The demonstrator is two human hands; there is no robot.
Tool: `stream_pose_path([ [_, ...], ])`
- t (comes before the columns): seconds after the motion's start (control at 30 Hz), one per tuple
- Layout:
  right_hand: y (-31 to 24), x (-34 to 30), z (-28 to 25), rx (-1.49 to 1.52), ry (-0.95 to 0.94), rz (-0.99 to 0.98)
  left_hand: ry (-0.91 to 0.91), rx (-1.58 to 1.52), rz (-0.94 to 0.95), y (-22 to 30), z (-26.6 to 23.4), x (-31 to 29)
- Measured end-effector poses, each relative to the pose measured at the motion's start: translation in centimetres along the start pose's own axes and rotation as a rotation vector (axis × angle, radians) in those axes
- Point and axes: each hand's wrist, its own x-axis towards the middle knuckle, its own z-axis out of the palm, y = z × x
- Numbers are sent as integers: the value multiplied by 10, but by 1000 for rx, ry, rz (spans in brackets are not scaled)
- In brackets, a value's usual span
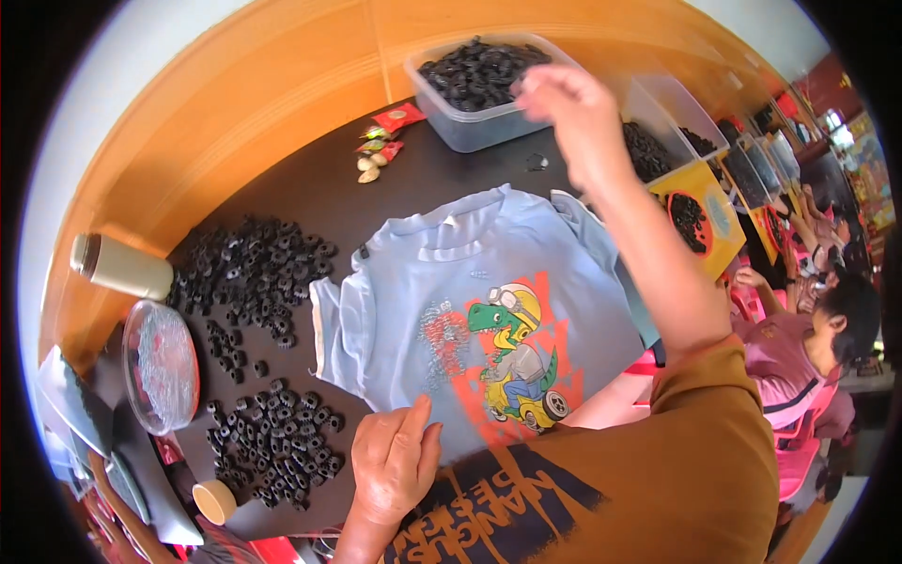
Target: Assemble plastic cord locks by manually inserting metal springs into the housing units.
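My right hand [567, 105] is raised over the right rim of a clear plastic tub [479, 133] heaped with small black plastic parts [481, 73]. Its fingers are bunched together and slightly blurred; whatever they hold, I cannot make out. Low in front of me, my left hand [390, 467] is beside the bottom edge of a light blue T-shirt [395, 310] with a cartoon dinosaur print. The left fingers are curled in with the thumb close to the forefinger, hiding anything between them. A scatter of tiny shiny pieces [440, 343] lies on the shirt, left of the dinosaur.
Black parts lie in two piles, one farther back [249, 273] and one nearer [274, 442]. Along the left stand a cream flask [127, 266], a round clear dish [162, 367] and a small beige cup [214, 503]. Wrapped snacks [395, 118] lie near the tub. People sit at right.
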Motion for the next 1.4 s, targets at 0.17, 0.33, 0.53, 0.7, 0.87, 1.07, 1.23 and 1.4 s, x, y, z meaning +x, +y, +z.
stream_pose_path([
  [0.17,51,80,-42,-830,109,-115,36,-8,-28,0,-11,-4],
  [0.33,65,64,-43,-803,14,-102,102,28,-7,-11,-15,-14],
  [0.53,-27,-70,18,-514,-252,-43,124,258,-90,-42,-43,-1],
  [0.7,-70,-153,34,-355,-821,-81,21,517,-377,-73,-61,23],
  [0.87,-63,-202,63,-19,-774,259,-89,602,-423,-103,-53,32],
  [1.07,-51,-212,85,170,-797,247,-76,615,-458,-111,-58,34],
  [1.23,-45,-215,88,194,-744,257,-96,695,-368,-106,-50,30],
  [1.4,-34,-219,89,198,-689,213,-155,833,-292,-107,-47,28],
])
